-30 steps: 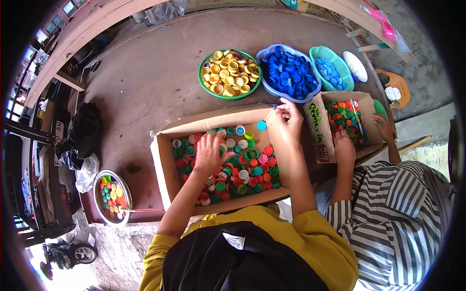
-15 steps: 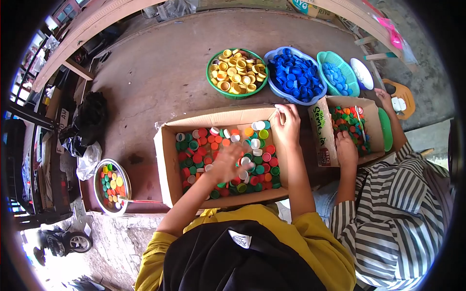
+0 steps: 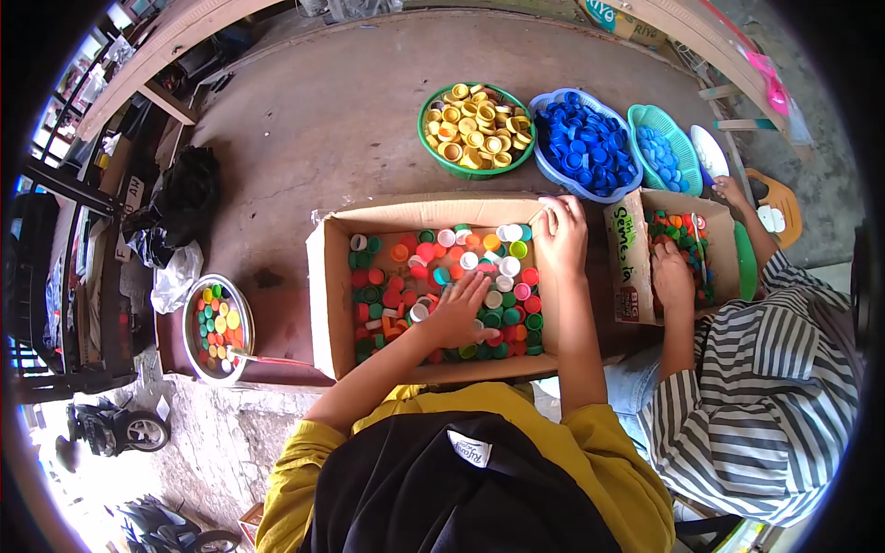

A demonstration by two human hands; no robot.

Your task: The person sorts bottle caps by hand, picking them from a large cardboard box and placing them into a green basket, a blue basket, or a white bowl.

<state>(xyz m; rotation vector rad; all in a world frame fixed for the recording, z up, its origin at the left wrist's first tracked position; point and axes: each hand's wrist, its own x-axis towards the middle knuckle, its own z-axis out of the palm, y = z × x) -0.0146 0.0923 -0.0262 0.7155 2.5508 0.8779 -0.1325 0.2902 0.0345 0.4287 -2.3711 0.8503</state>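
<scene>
My left hand (image 3: 454, 311) lies inside a large cardboard box (image 3: 324, 304), fingers stretched out and palm down on a layer of plastic bottle caps (image 3: 396, 297). These caps are red, green, white and orange, with a lime one near the far side. Some of them are hidden under the hand. At the box's right far corner, my right hand (image 3: 562, 235) has its fingers bent over the top edge, gripping the cardboard.
Beyond the box stand a green basket (image 3: 430, 147) of yellow caps, a lilac basket (image 3: 546, 168) of dark blue caps and a teal basket (image 3: 690, 152) of light blue caps. A metal bowl (image 3: 191, 343) holds mixed caps. A co-worker's hand (image 3: 673, 275) reaches into a smaller box (image 3: 636, 249).
My left hand has gone from a blurred sweep above the caps to resting on them, and some caps have shifted. My right hand stays at the box edge. The view has tilted slightly.
</scene>
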